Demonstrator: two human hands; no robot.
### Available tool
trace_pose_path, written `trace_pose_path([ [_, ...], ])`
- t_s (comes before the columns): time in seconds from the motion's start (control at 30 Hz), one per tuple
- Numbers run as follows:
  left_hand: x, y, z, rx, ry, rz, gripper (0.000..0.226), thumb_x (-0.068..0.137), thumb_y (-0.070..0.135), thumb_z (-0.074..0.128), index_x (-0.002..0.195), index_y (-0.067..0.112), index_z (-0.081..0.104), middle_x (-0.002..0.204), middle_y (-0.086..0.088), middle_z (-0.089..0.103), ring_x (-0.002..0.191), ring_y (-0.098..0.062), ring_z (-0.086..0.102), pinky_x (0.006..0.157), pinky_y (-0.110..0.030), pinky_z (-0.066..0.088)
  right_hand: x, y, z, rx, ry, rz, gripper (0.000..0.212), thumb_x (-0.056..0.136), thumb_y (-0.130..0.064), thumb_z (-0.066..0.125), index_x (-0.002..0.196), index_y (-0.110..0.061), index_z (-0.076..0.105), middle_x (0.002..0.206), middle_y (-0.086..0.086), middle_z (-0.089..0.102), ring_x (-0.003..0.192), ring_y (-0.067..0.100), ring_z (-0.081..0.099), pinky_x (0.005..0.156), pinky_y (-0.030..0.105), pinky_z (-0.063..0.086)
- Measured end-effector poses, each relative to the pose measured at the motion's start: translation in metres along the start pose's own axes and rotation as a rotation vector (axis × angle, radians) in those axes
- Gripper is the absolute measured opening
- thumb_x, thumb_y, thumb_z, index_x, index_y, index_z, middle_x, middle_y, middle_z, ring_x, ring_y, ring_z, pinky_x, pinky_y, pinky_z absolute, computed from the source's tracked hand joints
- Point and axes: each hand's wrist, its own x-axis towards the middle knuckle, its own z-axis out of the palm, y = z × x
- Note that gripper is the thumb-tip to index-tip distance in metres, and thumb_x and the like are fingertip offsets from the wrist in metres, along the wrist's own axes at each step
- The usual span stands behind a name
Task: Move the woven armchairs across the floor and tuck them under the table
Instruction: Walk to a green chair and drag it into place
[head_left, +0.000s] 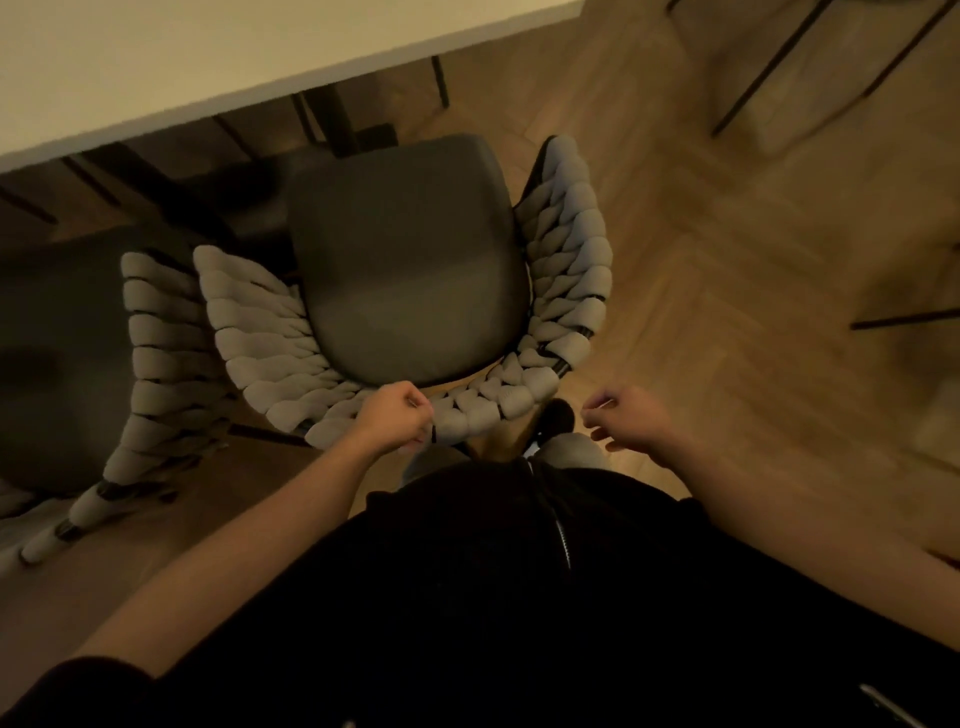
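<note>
— Below us, where's the woven armchair (410, 270)?
— Facing the table (156, 67), seat front at its edge. Our left hand (395, 418) grips its backrest.
— And the right hand (626, 421)?
— Loosely curled, holding nothing, beside the chair.

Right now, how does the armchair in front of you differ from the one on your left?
The middle armchair shows its whole dark seat, front edge just short of the white table; the left armchair is cut off by the frame, its seat in shadow. The left hand holds the middle armchair's woven back; nothing touches the left armchair. The right hand hangs free, loosely curled. Both have thick pale woven backs and dark frames.
</note>
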Motion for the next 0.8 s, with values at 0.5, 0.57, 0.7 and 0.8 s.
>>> trace_pose_path([
  [0.5, 0.047, 0.185, 0.102, 0.152, -0.168, 0.069, 0.011, 0.099, 0.015, 0.059, 0.089, 0.012, 0.063, 0.089, -0.008, 0.070, 0.067, -0.019, 0.067, 0.063, -0.033, 0.059, 0.014, 0.129, -0.126, 0.132, 0.069, 0.092, 0.011, 0.097, -0.020, 0.061, 0.107, -0.015, 0.064, 0.102, 0.009, 0.070, 0.092, 0.021, 0.069, 0.079, 0.039, 0.060],
  [0.57, 0.054, 0.212, 0.118, 0.159, -0.197, 0.059, 0.012, 0.100, 0.015, 0.059, 0.088, 0.011, 0.062, 0.087, -0.008, 0.066, 0.067, -0.018, 0.064, 0.059, -0.031, 0.055, 0.020, 0.143, -0.148, 0.128, 0.068, 0.092, 0.012, 0.097, -0.020, 0.062, 0.107, -0.015, 0.064, 0.103, 0.009, 0.070, 0.093, 0.021, 0.069, 0.078, 0.038, 0.060],
  [0.7, 0.069, 0.264, 0.142, 0.214, -0.240, 0.070, 0.012, 0.101, 0.021, 0.057, 0.097, 0.013, 0.065, 0.099, -0.007, 0.070, 0.082, -0.021, 0.070, 0.076, -0.036, 0.062, 0.033, 0.160, -0.191, 0.144, 0.075, 0.094, 0.015, 0.097, -0.020, 0.062, 0.110, -0.012, 0.065, 0.104, 0.011, 0.071, 0.094, 0.023, 0.070, 0.079, 0.040, 0.060],
  [0.8, 0.076, 0.301, 0.156, 0.242, -0.269, 0.064, 0.015, 0.103, 0.022, 0.055, 0.109, 0.012, 0.063, 0.105, -0.005, 0.068, 0.093, -0.023, 0.071, 0.085, -0.039, 0.062, 0.044, 0.163, -0.220, 0.168, 0.088, 0.094, 0.015, 0.096, -0.020, 0.062, 0.109, -0.012, 0.066, 0.103, 0.010, 0.071, 0.093, 0.022, 0.070, 0.081, 0.041, 0.061],
])
